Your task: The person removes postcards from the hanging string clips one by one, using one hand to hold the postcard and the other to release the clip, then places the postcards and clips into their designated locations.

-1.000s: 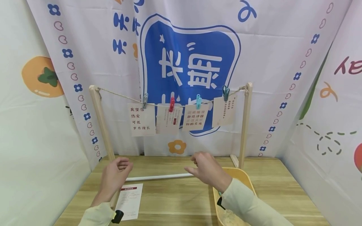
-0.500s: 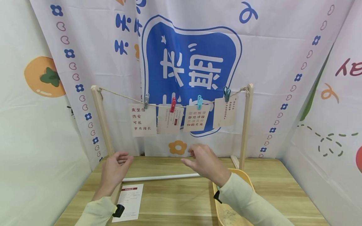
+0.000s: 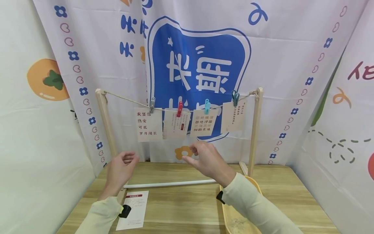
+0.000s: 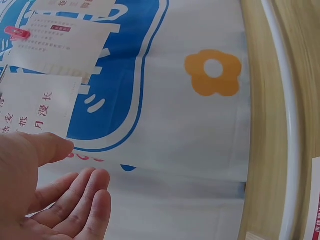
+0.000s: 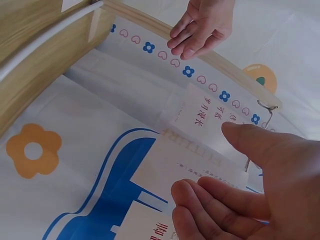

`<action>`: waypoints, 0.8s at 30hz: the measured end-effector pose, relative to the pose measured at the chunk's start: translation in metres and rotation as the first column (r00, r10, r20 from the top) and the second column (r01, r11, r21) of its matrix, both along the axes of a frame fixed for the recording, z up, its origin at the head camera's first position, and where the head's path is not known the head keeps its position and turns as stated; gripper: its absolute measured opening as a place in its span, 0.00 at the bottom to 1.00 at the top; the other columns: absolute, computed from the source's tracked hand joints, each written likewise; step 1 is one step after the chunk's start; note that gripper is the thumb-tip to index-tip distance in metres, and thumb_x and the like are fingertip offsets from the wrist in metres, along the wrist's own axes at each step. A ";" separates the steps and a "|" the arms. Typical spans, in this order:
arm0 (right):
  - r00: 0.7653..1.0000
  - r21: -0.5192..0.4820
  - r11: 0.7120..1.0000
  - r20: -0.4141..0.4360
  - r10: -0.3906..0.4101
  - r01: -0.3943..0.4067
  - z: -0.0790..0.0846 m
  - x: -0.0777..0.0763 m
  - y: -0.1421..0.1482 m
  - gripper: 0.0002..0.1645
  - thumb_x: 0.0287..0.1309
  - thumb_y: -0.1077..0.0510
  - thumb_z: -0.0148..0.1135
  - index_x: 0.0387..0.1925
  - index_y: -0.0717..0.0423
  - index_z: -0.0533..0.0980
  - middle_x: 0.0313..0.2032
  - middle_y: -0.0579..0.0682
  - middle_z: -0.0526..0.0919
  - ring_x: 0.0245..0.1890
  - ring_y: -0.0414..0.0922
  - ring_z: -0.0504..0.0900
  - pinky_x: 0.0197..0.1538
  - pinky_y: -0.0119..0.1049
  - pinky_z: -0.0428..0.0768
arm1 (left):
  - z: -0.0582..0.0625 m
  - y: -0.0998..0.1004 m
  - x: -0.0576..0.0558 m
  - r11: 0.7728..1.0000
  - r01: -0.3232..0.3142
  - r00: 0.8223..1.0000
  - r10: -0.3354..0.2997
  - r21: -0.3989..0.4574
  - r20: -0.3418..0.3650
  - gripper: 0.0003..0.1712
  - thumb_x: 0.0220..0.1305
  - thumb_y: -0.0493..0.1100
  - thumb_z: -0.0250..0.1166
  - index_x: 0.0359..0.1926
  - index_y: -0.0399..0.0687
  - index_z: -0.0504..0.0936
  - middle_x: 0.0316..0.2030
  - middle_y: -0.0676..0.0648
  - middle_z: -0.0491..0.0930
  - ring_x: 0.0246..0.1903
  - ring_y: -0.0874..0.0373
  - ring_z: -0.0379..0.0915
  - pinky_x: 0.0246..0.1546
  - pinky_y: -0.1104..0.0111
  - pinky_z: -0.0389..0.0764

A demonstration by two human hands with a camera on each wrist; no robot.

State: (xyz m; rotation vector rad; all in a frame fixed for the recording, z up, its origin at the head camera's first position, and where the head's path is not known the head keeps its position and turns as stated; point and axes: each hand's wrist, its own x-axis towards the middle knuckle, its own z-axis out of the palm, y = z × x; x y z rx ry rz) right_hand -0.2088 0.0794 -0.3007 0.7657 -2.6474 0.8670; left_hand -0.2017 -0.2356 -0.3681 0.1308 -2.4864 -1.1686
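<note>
Four printed cards hang in a row from a string (image 3: 125,98) tied between a left wooden post (image 3: 105,120) and a right wooden post (image 3: 255,130). The leftmost card (image 3: 149,125) is held by a grey peg (image 3: 152,104), the second card (image 3: 176,125) by a red peg (image 3: 179,109), the third card (image 3: 203,123) by a light blue peg (image 3: 207,106), and the rightmost card (image 3: 233,116) by a dark green peg (image 3: 235,98).

The left hand (image 3: 121,167) is near the left post, lower than the leftmost card. Its grip is slack and holds nothing, with the fingers softly bent and the thumb apart from them. The right hand (image 3: 208,161) is in the air below the third card; its grip is also loose and bare, with a gap between thumb and bent fingers.

A white rod (image 3: 172,184) runs left to right low behind the wrists. On the near left of the tabletop (image 3: 181,208) lies a loose card (image 3: 132,211) with a red heading, beside the left wrist. A yellow basket (image 3: 255,183) stands at the near right, partly hidden by the right sleeve (image 3: 254,204). A white cloth (image 3: 277,65) with a large blue print hangs behind the posts.
</note>
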 end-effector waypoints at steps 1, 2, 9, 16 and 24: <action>1.000 -0.004 1.000 -0.005 0.001 -0.001 0.002 0.000 -0.001 0.21 0.63 0.50 0.76 0.50 0.59 0.84 0.45 0.53 0.89 0.45 0.48 0.86 0.50 0.43 0.89 | 0.001 0.001 -0.001 1.000 -0.002 1.000 0.002 0.002 -0.004 0.22 0.75 0.50 0.64 0.61 0.39 0.82 0.54 0.36 0.88 0.52 0.43 0.86 0.45 0.70 0.85; 1.000 -0.009 1.000 -0.007 0.003 -0.003 0.004 0.000 -0.001 0.21 0.64 0.50 0.76 0.50 0.59 0.84 0.45 0.53 0.89 0.45 0.49 0.87 0.51 0.44 0.89 | 0.003 0.001 -0.001 1.000 -0.004 1.000 0.004 0.004 -0.007 0.22 0.75 0.49 0.64 0.60 0.39 0.82 0.54 0.36 0.88 0.52 0.43 0.86 0.45 0.71 0.85; 0.999 -0.011 1.000 -0.049 0.013 -0.013 0.015 -0.002 -0.007 0.21 0.63 0.51 0.77 0.51 0.59 0.84 0.46 0.54 0.89 0.45 0.46 0.87 0.50 0.42 0.89 | 0.007 0.004 -0.010 1.000 -0.018 0.999 0.018 0.021 -0.031 0.22 0.75 0.50 0.63 0.61 0.40 0.82 0.55 0.36 0.87 0.54 0.43 0.86 0.49 0.65 0.87; 0.996 -0.002 1.000 -0.083 0.026 -0.026 0.024 -0.004 -0.010 0.22 0.63 0.50 0.77 0.51 0.60 0.84 0.44 0.54 0.89 0.45 0.50 0.87 0.49 0.42 0.89 | 0.008 0.004 -0.020 0.999 -0.012 0.998 0.015 0.051 -0.068 0.23 0.77 0.49 0.63 0.64 0.39 0.80 0.58 0.35 0.86 0.57 0.40 0.85 0.58 0.50 0.87; 0.995 0.001 1.000 -0.096 0.023 -0.023 0.035 -0.006 -0.014 0.23 0.63 0.49 0.77 0.53 0.58 0.84 0.46 0.53 0.88 0.46 0.48 0.86 0.51 0.42 0.90 | 0.009 0.006 -0.028 0.992 0.022 0.999 -0.016 0.126 -0.049 0.25 0.78 0.48 0.63 0.67 0.37 0.77 0.61 0.33 0.83 0.60 0.40 0.83 0.60 0.55 0.86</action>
